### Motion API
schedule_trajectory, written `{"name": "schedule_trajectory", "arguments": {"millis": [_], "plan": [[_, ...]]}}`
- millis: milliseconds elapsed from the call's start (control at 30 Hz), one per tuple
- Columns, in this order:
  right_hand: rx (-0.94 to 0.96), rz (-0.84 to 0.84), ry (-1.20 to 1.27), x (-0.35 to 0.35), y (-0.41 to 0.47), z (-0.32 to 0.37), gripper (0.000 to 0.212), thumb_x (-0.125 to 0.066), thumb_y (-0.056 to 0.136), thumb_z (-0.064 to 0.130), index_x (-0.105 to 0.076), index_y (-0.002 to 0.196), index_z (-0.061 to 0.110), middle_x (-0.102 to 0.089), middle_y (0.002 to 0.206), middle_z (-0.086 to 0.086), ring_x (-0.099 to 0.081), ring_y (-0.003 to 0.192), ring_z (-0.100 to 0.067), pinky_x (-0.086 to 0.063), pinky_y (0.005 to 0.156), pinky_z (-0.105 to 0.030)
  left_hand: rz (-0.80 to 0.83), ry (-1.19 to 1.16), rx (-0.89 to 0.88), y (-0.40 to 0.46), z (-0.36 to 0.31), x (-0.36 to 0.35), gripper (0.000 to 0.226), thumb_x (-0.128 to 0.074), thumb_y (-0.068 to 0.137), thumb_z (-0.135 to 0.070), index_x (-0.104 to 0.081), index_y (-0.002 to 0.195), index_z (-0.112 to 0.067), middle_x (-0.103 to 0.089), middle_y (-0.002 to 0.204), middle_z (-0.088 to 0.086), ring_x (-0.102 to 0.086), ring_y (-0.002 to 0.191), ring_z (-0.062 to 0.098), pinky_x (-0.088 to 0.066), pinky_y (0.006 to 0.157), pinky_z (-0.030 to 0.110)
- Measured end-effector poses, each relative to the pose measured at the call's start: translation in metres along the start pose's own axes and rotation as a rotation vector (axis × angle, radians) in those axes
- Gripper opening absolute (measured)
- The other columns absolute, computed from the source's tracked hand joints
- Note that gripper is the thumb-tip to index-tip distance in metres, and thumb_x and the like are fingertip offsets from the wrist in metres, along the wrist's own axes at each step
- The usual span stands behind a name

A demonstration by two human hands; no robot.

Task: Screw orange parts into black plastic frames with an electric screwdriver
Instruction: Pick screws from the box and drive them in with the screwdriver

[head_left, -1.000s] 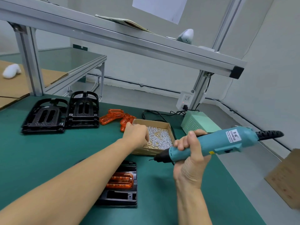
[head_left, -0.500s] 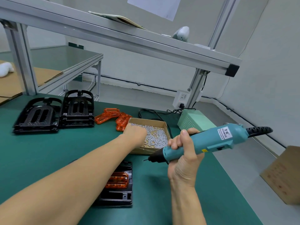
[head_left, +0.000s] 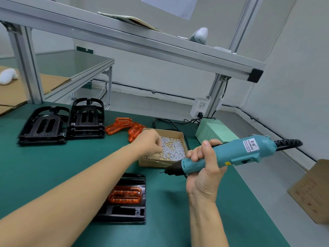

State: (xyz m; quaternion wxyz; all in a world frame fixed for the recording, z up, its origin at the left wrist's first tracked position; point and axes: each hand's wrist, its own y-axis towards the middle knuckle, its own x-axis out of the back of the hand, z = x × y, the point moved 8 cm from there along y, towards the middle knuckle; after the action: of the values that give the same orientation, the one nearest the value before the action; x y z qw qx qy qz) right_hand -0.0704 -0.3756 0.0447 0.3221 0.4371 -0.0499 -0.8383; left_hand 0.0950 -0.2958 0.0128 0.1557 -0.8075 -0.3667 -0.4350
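The right hand point(head_left: 204, 168) grips the electric screwdriver point(head_left: 222, 155). The left hand point(head_left: 149, 141), fingers curled, reaches into the screw box point(head_left: 165, 161); whether it pinches anything, I cannot tell. The black frame point(head_left: 124, 211) with its orange part point(head_left: 125, 194) lies below both hands.

On the table point(head_left: 44, 168), two stacks of frames point(head_left: 62, 124) sit at the far left, side by side. Right of them lies a pile of loose parts point(head_left: 124, 128), and just right of that a box point(head_left: 161, 162) with screws point(head_left: 171, 148) in it. Behind the box, to its right, stands a power unit point(head_left: 213, 133). Nearer than the box lies a single frame point(head_left: 124, 212) with a part point(head_left: 125, 194) set in it.
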Motion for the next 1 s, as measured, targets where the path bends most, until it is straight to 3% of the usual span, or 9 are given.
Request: {"name": "schedule_trajectory", "arguments": {"millis": [67, 200, 367, 467, 567, 1000], "plan": [[-0.01, 0.0, 0.022, -0.002, 0.0, 0.001, 0.013, -0.059, 0.079, 0.006, -0.054, 0.081, 0.018, -0.04, 0.05, 0.005, -0.041, 0.043, -0.01, -0.044, 0.051, -0.025, -0.063, -0.314, 0.05, -0.02, 0.006, 0.009, 0.018, -0.065, 0.079, -0.002, -0.065, 0.065, -0.013, -0.064, 0.067, -0.004, -0.056, 0.063, 0.006, -0.044, 0.057, 0.016], [-0.043, 0.006, 0.084, -0.006, -0.004, 0.006, 0.013, -0.057, 0.079, 0.008, -0.052, 0.081, 0.02, -0.039, 0.052, 0.008, -0.04, 0.044, -0.008, -0.043, 0.051, -0.022, -0.085, -1.091, 0.174, -0.074, 0.025, 0.007, 0.018, -0.063, 0.085, 0.002, -0.074, 0.092, -0.01, -0.068, 0.082, 0.004, -0.058, 0.071, 0.011, -0.05, 0.061, 0.018], [-0.075, 0.023, 0.165, -0.023, -0.011, 0.013, 0.012, -0.054, 0.08, 0.011, -0.049, 0.079, 0.022, -0.036, 0.052, 0.01, -0.037, 0.044, -0.007, -0.041, 0.051, -0.02, -0.077, -1.532, 0.211, -0.135, 0.033, 0.007, 0.016, -0.063, 0.073, -0.003, -0.073, 0.085, -0.003, -0.066, 0.075, 0.007, -0.06, 0.063, 0.01, -0.054, 0.058, 0.02], [-0.088, 0.063, 0.207, -0.04, -0.018, 0.016, 0.013, -0.052, 0.08, 0.011, -0.046, 0.077, 0.022, -0.035, 0.052, 0.01, -0.035, 0.043, -0.006, -0.04, 0.05, -0.02, -0.073, -1.688, 0.256, -0.152, 0.033, 0.002, 0.016, -0.063, 0.07, -0.002, -0.067, 0.086, -0.001, -0.067, 0.077, 0.01, -0.06, 0.061, 0.011, -0.054, 0.054, 0.019], [-0.096, 0.1, 0.243, -0.056, -0.024, 0.02, 0.012, -0.051, 0.081, 0.012, -0.044, 0.077, 0.022, -0.034, 0.052, 0.01, -0.034, 0.043, -0.006, -0.039, 0.05, -0.019, -0.081, -1.779, 0.289, -0.158, 0.032, 0.0, 0.014, -0.063, 0.068, -0.001, -0.075, 0.076, -0.003, -0.07, 0.081, 0.012, -0.062, 0.059, 0.011, -0.055, 0.053, 0.019], [-0.107, 0.15, 0.26, -0.075, -0.033, 0.02, 0.011, -0.051, 0.081, 0.012, -0.047, 0.078, 0.021, -0.036, 0.051, 0.009, -0.037, 0.041, -0.006, -0.04, 0.05, -0.02, -0.026, -1.928, 0.298, -0.163, 0.025, -0.009, 0.014, -0.066, 0.066, -0.004, -0.076, 0.073, -0.008, -0.065, 0.073, 0.008, -0.061, 0.059, 0.012, -0.053, 0.05, 0.02]]}}
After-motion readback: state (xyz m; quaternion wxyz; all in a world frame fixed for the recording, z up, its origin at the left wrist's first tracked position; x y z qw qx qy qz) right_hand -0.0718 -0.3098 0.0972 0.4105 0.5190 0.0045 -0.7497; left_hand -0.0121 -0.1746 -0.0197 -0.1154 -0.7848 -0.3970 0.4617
